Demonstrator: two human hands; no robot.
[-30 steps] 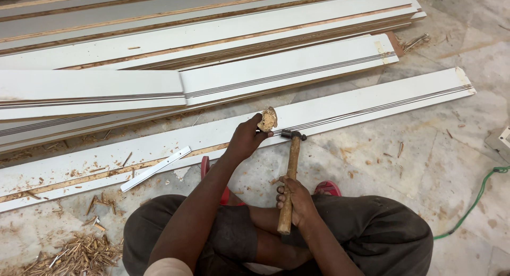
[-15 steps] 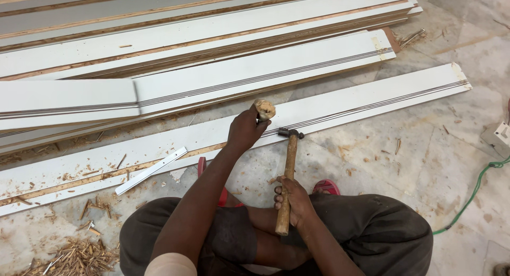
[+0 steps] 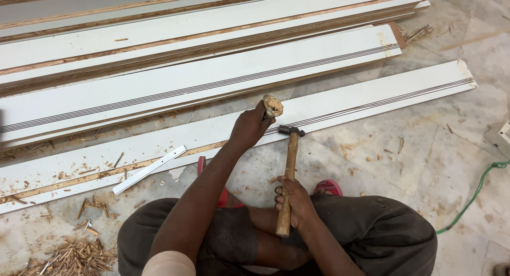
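Gripping tight on both sides: our left hand is wrapped around the shaft of a chisel, whose battered, mushroomed wooden head sticks up out of the fist, and our right hand is closed low on the wooden handle of a hammer. We hold the chisel upright against the long white grooved board lying on the stone floor, and the hammer's steel head hangs just beside it, at the board's near edge. We judge the hammer head-heavy and stiff, best held near the handle's end as now; the chisel's splayed top looks crumbly and could shed bits, so the shaft below it is the safer hold. The board seems light but long and rigid. More white boards lie stacked beyond, wood shavings and a thin white strip to our left. We cannot see the chisel's blade or where it meets the board; our fist hides it
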